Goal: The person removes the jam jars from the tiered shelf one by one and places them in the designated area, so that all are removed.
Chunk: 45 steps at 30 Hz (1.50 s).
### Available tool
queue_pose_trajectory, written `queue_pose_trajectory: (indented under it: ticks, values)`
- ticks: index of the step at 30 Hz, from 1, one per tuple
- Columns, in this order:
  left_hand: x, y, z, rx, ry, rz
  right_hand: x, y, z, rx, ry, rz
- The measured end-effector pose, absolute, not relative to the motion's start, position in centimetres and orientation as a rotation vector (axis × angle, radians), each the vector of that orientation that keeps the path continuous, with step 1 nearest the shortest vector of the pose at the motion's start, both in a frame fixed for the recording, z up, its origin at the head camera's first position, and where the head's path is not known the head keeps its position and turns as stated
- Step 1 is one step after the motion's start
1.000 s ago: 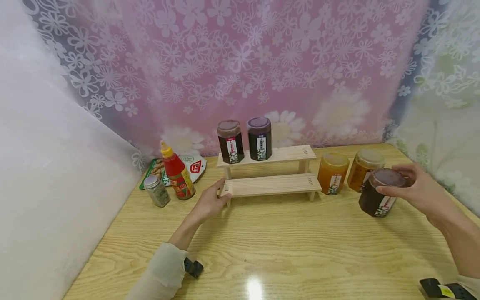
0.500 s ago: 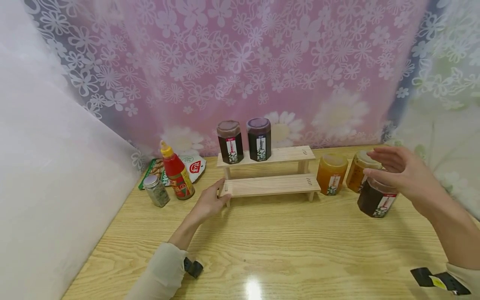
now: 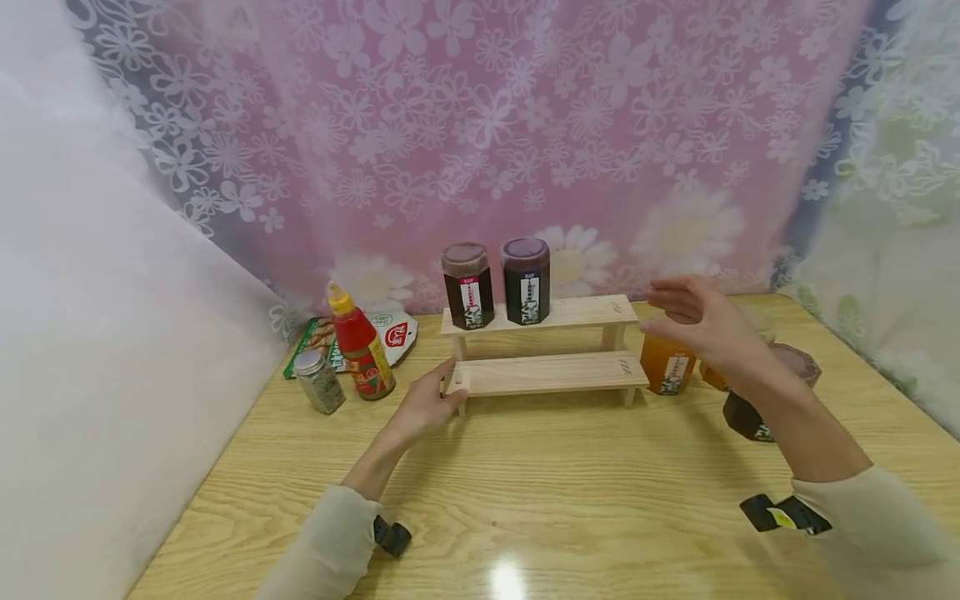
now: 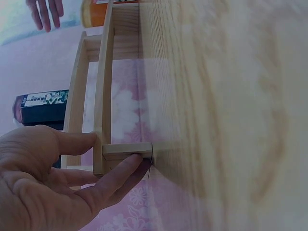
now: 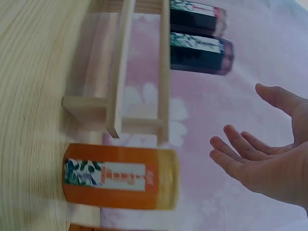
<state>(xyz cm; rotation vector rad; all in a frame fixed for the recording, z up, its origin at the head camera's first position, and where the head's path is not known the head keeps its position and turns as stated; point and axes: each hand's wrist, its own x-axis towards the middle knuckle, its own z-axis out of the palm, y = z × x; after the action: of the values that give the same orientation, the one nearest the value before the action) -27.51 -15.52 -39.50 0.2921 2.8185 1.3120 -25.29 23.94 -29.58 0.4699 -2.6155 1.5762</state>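
Observation:
A two-step wooden rack (image 3: pixel 551 372) stands on the table. My left hand (image 3: pixel 431 402) grips its lower left end, thumb on the board and fingers by the leg, as the left wrist view shows. Two dark jars, one red-labelled (image 3: pixel 470 292) and one purple-lidded (image 3: pixel 527 287), stand on the upper step. My right hand (image 3: pixel 693 321) is held above the orange jar (image 5: pixel 115 178), fingers spread and nothing between them. Behind my right wrist, a speckled amber jar (image 3: pixel 712 377) and another dark jar (image 3: pixel 797 367) are partly hidden.
To the rack's left stand a red sauce bottle (image 3: pixel 363 354) with a yellow cap and a small spice jar (image 3: pixel 318 383). A green and white packet (image 3: pixel 397 333) lies behind them. A flowered curtain (image 3: pixel 487 142) hangs along the table's back edge.
My right hand has let go of the dark jar on the right, lifted, and moved left over the orange jar. The left hand stays on the rack.

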Motion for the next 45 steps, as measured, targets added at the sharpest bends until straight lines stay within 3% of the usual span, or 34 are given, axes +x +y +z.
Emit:
queue_pose_trajectory:
  ticks: [18, 33, 45]
  values:
    - [-27.3, -15.5, -39.2, 0.267, 2.832, 1.274, -30.1, 16.8, -30.4, 0.520, -2.559, 1.760]
    - [-27.6, -15.3, -39.3, 0.285, 2.833, 1.275, -33.4, 11.7, -32.1, 0.358, -2.423, 1.926]
    - [-27.4, -15.3, -39.2, 0.277, 2.835, 1.264, -35.1, 9.2, -32.7, 0.251, -2.477, 1.744]
